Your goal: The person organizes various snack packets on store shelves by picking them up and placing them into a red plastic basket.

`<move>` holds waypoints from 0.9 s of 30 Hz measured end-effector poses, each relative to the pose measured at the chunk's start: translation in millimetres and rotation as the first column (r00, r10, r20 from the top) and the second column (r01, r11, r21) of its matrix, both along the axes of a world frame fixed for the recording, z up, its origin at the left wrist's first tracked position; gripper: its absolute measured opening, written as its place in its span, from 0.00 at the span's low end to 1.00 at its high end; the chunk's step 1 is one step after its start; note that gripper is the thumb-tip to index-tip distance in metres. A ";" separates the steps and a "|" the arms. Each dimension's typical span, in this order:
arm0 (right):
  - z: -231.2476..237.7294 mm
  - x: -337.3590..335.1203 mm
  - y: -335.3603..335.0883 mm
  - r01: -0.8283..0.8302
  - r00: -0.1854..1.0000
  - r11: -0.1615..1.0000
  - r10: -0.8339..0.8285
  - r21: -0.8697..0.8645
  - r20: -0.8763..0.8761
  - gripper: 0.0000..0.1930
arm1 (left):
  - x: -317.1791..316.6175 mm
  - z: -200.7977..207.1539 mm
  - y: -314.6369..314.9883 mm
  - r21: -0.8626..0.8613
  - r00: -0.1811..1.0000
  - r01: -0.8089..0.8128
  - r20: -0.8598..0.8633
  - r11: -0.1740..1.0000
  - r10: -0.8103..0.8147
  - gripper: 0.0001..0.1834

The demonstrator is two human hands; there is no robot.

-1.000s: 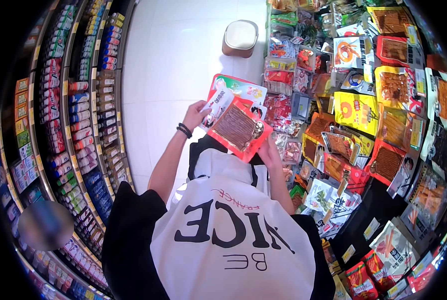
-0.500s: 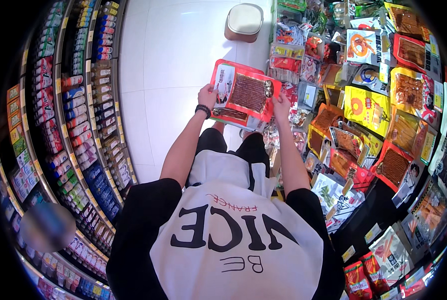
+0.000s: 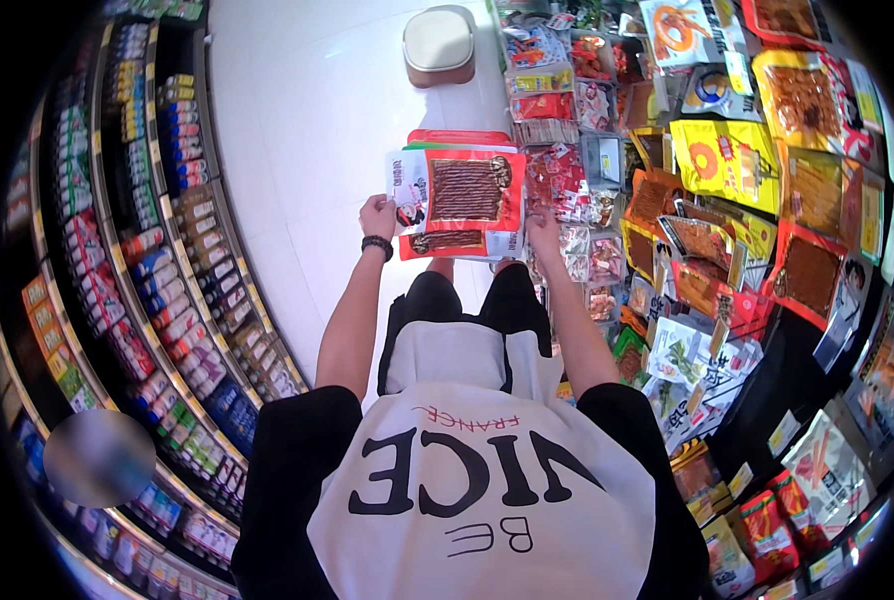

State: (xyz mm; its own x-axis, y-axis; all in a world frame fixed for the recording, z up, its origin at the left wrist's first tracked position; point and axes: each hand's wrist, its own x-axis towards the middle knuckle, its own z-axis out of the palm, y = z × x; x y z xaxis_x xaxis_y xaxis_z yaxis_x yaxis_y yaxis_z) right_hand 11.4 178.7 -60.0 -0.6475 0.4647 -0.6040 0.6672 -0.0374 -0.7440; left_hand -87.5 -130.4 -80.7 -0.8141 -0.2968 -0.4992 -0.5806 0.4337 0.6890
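In front of me is a small stack of flat snack packs. The top snack pack (image 3: 465, 190) is red and white, and brown strips show through its clear window. Below its near edge a second snack pack (image 3: 447, 242) peeks out with similar brown strips, and red and green edges of others show beyond its far side. My left hand (image 3: 378, 216) is closed on the stack's left edge, a dark bead bracelet on its wrist. At the right edge my right hand (image 3: 544, 233) has curled fingers against the packs; its fingertips are partly hidden.
Shelves of bottles (image 3: 182, 320) run along my left. On my right, bins (image 3: 602, 155) of small packets and a rack of hanging snack bags (image 3: 724, 165) stand close to my arm. A round-cornered stool (image 3: 440, 47) with a pale top stands ahead on the white tiled floor (image 3: 297, 120).
The stack has turned from a tilt to nearly level and come a little nearer, shifted left in view. Packs beneath now show past the far edge. Both hands have come down with it.
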 end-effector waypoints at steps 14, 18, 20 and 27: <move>11.0 113.3 -2.6 -0.050 0.971 0.996 0.066 -0.074 0.229 0.13 | -19.9 4.5 17.5 0.206 0.950 -0.312 0.090 0.927 0.300 0.14; 19.4 106.6 0.0 -0.006 0.972 0.994 0.032 -0.110 0.233 0.12 | -23.4 2.9 19.8 0.300 0.919 -0.395 0.137 0.869 0.370 0.17; 18.5 99.5 0.7 0.011 0.967 0.993 0.019 -0.117 0.252 0.12 | -24.5 4.4 19.0 0.316 0.919 -0.394 0.144 0.863 0.367 0.17; 17.7 76.7 -6.6 0.003 0.979 0.989 0.027 -0.145 0.202 0.13 | -26.7 27.9 28.7 -0.016 0.997 -0.053 0.054 0.998 0.054 0.11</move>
